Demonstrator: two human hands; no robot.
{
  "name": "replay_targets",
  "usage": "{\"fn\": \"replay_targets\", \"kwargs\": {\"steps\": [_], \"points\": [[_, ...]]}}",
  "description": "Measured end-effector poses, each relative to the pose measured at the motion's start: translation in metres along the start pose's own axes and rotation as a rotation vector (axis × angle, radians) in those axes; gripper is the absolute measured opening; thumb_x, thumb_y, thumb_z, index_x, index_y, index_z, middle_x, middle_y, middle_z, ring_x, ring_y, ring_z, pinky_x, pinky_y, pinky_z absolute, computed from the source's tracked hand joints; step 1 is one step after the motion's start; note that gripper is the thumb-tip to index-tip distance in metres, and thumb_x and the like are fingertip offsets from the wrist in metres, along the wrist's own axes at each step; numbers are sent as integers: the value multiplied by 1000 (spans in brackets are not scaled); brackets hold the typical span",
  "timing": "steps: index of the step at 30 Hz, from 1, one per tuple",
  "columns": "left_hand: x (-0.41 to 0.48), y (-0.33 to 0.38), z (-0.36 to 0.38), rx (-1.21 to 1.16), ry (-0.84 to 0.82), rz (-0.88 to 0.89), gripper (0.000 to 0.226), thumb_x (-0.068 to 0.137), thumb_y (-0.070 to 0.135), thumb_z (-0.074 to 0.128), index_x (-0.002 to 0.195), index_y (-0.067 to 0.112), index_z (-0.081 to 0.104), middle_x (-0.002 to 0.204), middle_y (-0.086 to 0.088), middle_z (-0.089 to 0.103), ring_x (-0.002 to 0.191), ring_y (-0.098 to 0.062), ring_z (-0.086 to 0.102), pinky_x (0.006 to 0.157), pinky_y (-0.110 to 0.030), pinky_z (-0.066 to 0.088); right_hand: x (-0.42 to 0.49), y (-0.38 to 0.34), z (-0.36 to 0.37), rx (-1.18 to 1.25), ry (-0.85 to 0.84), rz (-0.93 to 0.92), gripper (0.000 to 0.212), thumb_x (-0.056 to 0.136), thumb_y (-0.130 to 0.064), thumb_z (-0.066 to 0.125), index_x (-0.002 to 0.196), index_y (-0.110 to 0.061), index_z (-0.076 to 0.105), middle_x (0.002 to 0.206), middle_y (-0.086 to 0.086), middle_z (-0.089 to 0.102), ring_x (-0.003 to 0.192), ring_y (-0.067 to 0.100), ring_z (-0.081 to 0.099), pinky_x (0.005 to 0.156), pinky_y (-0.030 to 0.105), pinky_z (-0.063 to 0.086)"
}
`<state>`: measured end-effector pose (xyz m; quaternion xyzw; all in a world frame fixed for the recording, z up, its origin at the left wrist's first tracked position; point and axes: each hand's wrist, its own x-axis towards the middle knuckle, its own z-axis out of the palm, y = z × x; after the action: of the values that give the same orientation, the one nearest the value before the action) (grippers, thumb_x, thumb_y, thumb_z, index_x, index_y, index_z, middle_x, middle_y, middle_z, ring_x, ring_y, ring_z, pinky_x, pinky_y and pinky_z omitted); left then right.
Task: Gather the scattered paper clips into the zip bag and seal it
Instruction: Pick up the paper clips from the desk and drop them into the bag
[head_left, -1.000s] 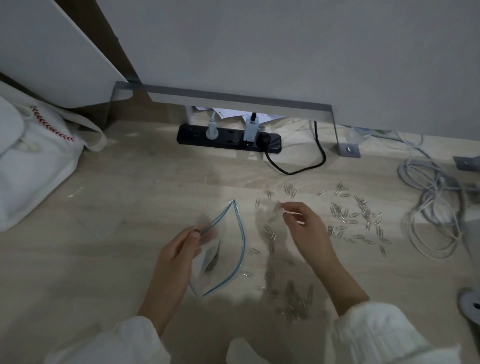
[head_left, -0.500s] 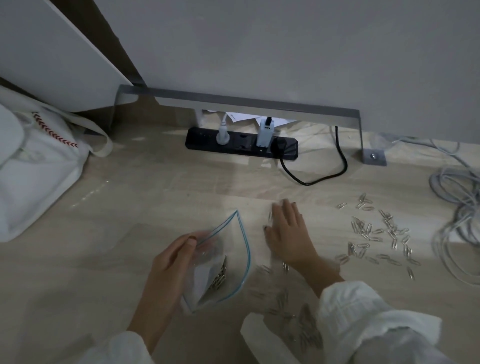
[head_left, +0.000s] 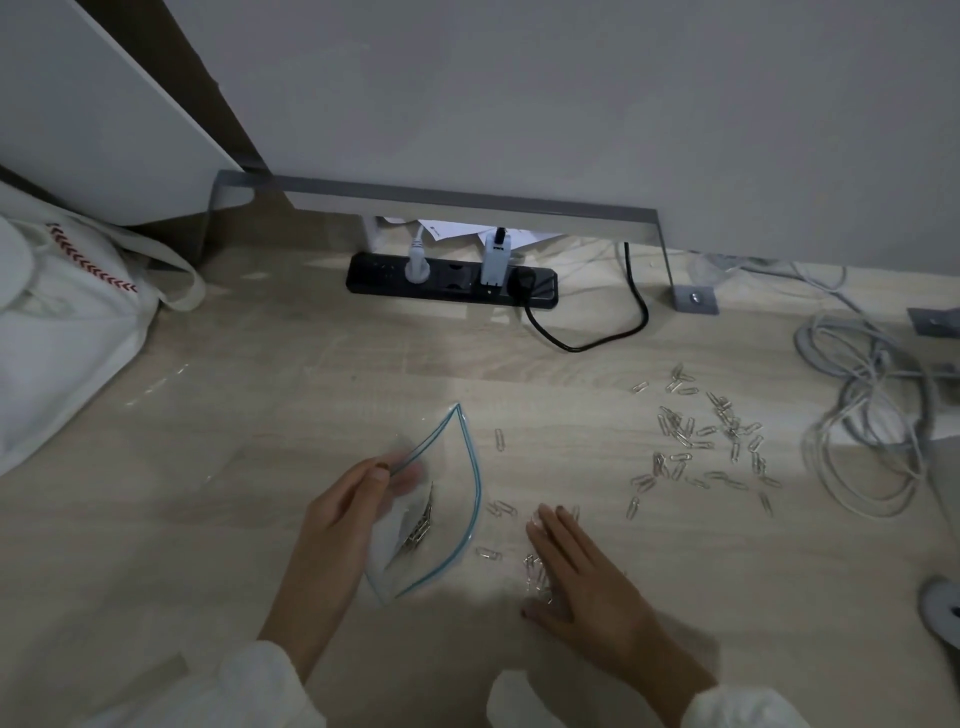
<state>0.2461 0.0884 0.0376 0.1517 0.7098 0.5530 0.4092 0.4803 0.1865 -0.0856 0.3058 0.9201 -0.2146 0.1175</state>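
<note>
My left hand grips one lip of a clear zip bag with a blue-green seal line; the mouth gapes toward the right and several paper clips lie inside. My right hand lies flat, palm down, fingers together, on the wooden desk over a small heap of paper clips just right of the bag. A few single clips lie around the bag's mouth. A larger scatter of clips is spread farther right.
A black power strip with plugs and a black cord sits at the back under a metal bracket. A white tote bag fills the left. Coiled grey cables lie at the right edge, a round grey object near the corner.
My right hand went from pinching at clips to lying flat on the desk, then slid back toward me, dragging clips into a heap. My left hand kept holding the bag.
</note>
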Motion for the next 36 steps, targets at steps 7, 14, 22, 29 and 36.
{"fn": "replay_targets", "kwargs": {"steps": [7,14,22,29,36], "points": [[-20,-4,3,23,-9,13,28,96,12,41,97,21,68,97,6,74,98,-5,65,91,-24,45,-16,-12,12,88,286,39,62,100,-37,12,98,-15,70,110,0,68,107,9,47,76,20,54],[-31,-6,4,12,-11,3,30,96,11,40,92,23,67,96,8,73,98,-5,65,92,-26,45,-8,-6,21,-75,449,-32,16,86,-27,40,98,-20,48,99,-4,42,90,16,44,76,29,38],[-43,-7,8,-36,-2,-29,27,95,9,41,93,20,66,95,13,72,99,1,63,94,-22,44,-3,-15,9,-39,352,120,25,74,-28,41,91,-19,57,80,-3,61,80,11,41,64,22,39],[-45,-10,7,-11,-2,-8,28,95,10,42,92,22,66,94,14,72,99,0,63,92,-21,45,-6,-32,-21,513,294,413,8,83,3,51,82,2,59,71,4,58,65,16,55,62,18,39],[-47,-12,10,5,3,-18,27,95,12,43,93,24,67,95,13,73,102,-3,64,96,-27,45,-11,-48,-72,1214,414,598,19,81,2,61,69,-12,63,66,7,61,67,23,58,70,30,46]]}}
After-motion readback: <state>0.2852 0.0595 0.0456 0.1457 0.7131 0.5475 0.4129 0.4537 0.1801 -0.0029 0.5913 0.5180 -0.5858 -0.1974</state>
